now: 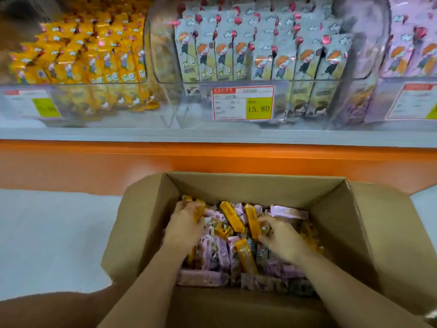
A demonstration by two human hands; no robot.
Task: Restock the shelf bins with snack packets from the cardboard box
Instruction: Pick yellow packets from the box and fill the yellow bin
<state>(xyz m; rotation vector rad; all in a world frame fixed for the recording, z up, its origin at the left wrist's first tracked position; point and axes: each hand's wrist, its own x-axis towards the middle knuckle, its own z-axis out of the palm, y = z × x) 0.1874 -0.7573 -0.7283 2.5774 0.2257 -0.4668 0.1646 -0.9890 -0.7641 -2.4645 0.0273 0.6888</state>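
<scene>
Left hand (186,224) down inside the open brown cardboard box (255,185), close to its left wall, fingers curled round a yellow foil snack packet (199,210); knuckles smeared by motion blur. Just right of it, across the box bottom, a loose heap of mixed packets (220,254), lilac-pink and yellow, some lying flat, others tipped on edge. Further right, right hand (282,236) palm down over the heap, thumb and bent fingers pinching another yellow packet (264,229), largely hidden by the fingers. Both forearms bare, reaching in over the near wall. Side flaps of the box folded outward, left and right. Pale grey floor (47,233) to the left of the box, orange base band (212,157) of the shelving just behind it.

Above the band, three bins side by side. Left clear plastic bin (94,84): packed with upright bright yellow packets (82,58), blurred label (30,104) with a green patch on the front. Middle clear plastic bin (163,55): rows of upright grey-green packets (260,55) bearing a cartoon figure, red-bordered price tag (243,102) reading 15.80. Right clear plastic bin (402,78): pink packets (411,43) of the same design, cut off by the frame edge, one more tag (416,101) at its front.
</scene>
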